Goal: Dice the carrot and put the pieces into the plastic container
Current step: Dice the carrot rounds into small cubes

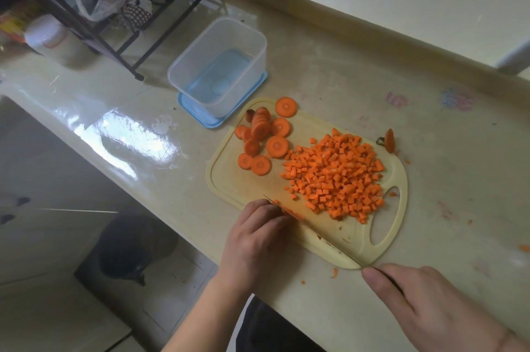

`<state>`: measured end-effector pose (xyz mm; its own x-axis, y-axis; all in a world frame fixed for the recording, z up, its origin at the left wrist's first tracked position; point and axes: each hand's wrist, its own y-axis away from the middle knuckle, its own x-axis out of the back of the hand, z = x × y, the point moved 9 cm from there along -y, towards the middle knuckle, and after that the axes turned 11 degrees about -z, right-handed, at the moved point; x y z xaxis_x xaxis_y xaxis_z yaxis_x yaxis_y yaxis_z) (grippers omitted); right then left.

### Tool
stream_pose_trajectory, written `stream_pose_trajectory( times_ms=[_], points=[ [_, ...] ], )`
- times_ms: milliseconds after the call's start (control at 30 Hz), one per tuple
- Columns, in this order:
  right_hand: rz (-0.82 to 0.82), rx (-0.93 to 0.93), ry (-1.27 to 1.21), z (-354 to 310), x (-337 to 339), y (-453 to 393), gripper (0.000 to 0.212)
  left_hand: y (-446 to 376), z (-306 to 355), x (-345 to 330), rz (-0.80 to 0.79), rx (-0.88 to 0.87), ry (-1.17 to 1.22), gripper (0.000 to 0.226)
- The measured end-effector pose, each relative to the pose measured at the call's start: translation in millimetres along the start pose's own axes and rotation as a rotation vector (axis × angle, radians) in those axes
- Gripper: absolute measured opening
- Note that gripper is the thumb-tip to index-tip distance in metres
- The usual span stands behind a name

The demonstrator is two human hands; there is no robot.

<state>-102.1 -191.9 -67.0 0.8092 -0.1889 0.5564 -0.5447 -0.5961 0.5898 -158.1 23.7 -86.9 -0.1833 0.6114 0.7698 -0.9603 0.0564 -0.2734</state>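
Left hand curled over carrot strips, right hand gripped knife: mid-dicing. Slices at 11 o'clock next; container unfilled.

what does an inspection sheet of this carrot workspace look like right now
surface: glossy beige counter, scattered carrot bits near the cutting board
job's things: diced carrot pile and uncut carrot slices on the board; plastic container empty, standing on its blue lid; knife lying low across the board's near edge
clutter: carrot end off the board
grippers: left hand on carrot pieces at the blade; right hand grips the knife handle
cables: nothing seen
surroundings: wire rack with bags, wall behind
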Motion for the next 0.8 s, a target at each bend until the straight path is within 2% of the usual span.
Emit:
stream_pose_trajectory(
  times_ms=[167,400,600,800],
  points=[
    [-0.041,-0.023,-0.024,-1,-3,-2,0.087,1,-3,0,0.009,0.020,-0.007,0.027],
    [-0.032,-0.039,0.044,-22,-2,-22,0.072,0,-4,1,0.030,0.017,-0.010,0.014],
    [0.052,-0.027,-0.057,-4,9,-20,0.076,0,-1,1,0.029,0.014,-0.038,0.010],
    [0.031,0.027,-0.058,-17,4,-12,0.072,3,-1,3,0.059,-0.017,0.006,0.011]
  ],
)
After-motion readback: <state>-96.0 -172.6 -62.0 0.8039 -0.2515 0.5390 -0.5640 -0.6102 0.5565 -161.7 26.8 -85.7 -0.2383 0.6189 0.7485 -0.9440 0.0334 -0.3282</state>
